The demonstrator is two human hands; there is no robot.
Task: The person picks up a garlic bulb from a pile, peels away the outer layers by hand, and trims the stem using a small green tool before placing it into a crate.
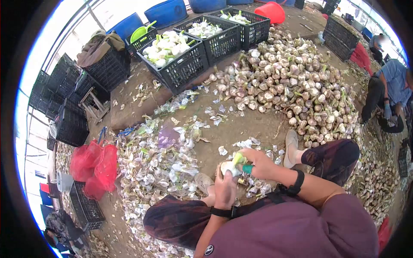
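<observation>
In front of my lap, my left hand (226,187) is wrapped round a garlic bulb (229,167), partly peeled white, with a short pale-green stem (238,158) pointing up. My right hand (259,165) is closed just to the right of it, its thumb and fingers against the stem. A small tool with a green handle (247,169) sits in that right hand, close to the bulb; its working end is hidden. Loose garlic skins (159,167) lie on the ground below and left of my hands.
A large heap of unpeeled garlic (297,81) lies ahead right. Black crates (180,64) of peeled garlic stand ahead, beside a red bucket (270,13). Red mesh bags (94,165) and an empty-looking black crate (86,206) are at left. Other people sit at the right and lower left.
</observation>
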